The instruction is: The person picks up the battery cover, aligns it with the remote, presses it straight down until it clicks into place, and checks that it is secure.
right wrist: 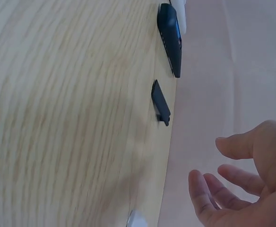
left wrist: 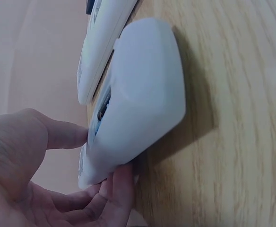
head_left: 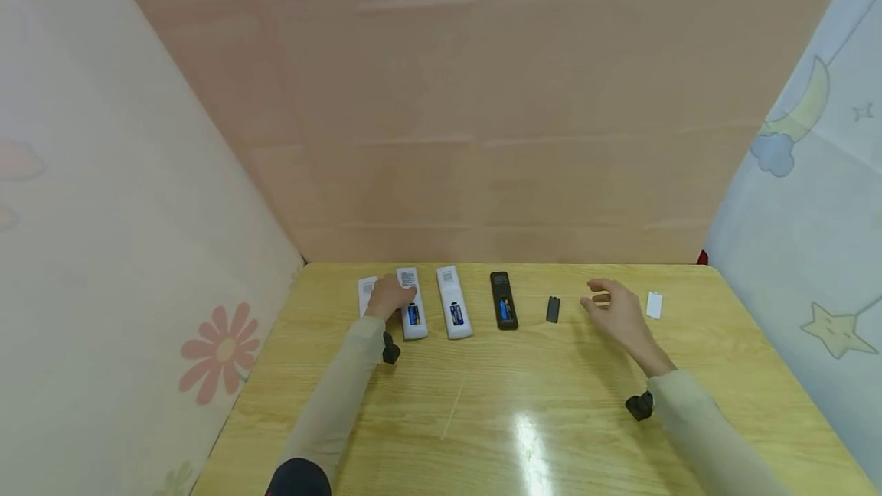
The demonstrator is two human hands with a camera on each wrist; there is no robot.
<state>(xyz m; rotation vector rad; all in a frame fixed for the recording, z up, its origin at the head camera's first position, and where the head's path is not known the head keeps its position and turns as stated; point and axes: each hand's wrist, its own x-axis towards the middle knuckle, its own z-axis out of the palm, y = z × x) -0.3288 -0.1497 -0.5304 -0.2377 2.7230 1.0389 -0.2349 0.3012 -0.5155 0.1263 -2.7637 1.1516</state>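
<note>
My left hand (head_left: 390, 297) grips a white remote control (head_left: 413, 327) that lies back up, its battery bay open with batteries showing. In the left wrist view, the thumb is on the upper side of this remote (left wrist: 142, 90) and the fingers are at its edge. A second white remote (head_left: 455, 305) and a black remote (head_left: 504, 301) lie to the right, also back up with batteries in view. My right hand (head_left: 616, 314) hovers over the table with loosely bent fingers and nothing in them. Between it and the black remote lies a black battery cover (head_left: 553, 309).
Right of my right hand lies a small white cover (head_left: 654, 305). A flat white piece (head_left: 366, 294), partly hidden by my left hand, lies at the far left. The wooden table (head_left: 482, 404) meets a brown backdrop behind, with patterned walls on both sides.
</note>
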